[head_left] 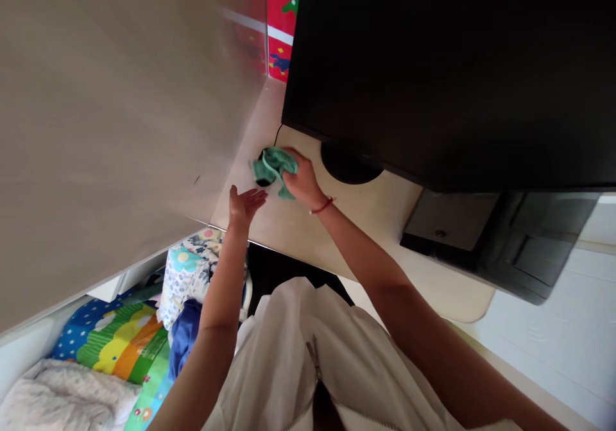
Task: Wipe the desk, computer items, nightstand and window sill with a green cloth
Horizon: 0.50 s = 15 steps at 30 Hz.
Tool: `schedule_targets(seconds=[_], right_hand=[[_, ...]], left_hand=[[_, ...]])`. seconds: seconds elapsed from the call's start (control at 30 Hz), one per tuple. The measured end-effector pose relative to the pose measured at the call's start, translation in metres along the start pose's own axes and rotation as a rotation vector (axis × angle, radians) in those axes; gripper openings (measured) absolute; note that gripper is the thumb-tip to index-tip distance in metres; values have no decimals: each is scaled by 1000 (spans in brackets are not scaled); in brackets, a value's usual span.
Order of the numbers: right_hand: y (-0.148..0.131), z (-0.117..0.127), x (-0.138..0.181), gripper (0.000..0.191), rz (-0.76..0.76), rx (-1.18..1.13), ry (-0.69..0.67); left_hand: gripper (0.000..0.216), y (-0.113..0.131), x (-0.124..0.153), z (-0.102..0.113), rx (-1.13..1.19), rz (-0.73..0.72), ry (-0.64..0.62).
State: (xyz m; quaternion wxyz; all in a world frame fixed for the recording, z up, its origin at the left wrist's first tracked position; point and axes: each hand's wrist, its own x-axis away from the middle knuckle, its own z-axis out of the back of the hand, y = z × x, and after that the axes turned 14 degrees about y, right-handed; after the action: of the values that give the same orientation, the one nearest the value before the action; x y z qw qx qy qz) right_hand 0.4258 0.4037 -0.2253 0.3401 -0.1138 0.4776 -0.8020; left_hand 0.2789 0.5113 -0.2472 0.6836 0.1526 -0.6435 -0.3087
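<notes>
My right hand (pixel 302 177), with a red string bracelet at the wrist, is closed round a bunched green cloth (pixel 280 163). It is over the left part of a pale desk top (pixel 298 226). Under and beside the cloth a small black object (pixel 264 183) shows in part; the cloth hides most of it, so its kind cannot be made out. A thin black cable runs up from near there towards the monitor. Just below the cloth, my left hand (pixel 246 205) is held open, palm turned up and fingers apart, with nothing in it.
A large black monitor (pixel 443 78) on a round black stand (pixel 350 165) fills the upper right. Right of it stands a dark machine like a printer (pixel 510 238). A tall smooth panel (pixel 120 129) borders the desk on the left. Colourful bedding (pixel 125 341) lies below left.
</notes>
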Motion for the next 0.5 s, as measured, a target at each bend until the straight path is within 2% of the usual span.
schedule_targets(seconds=[0.03, 0.1, 0.17, 0.33, 0.5], right_hand=[[-3, -5, -20, 59, 33, 88, -12], [-9, -20, -47, 55, 65, 261, -117], [-15, -33, -53, 46, 89, 381, -230], [-27, -40, -13, 39, 289, 474, -329], [-20, -36, 15, 33, 305, 380, -466]], left_hand=[[79, -2, 0, -2, 25, 28, -58], [82, -4, -1, -6, 82, 49, -132], [82, -6, -2, -7, 133, 63, -162], [75, -13, -5, -3, 171, 37, -234], [60, -19, -7, -8, 141, 18, -144]])
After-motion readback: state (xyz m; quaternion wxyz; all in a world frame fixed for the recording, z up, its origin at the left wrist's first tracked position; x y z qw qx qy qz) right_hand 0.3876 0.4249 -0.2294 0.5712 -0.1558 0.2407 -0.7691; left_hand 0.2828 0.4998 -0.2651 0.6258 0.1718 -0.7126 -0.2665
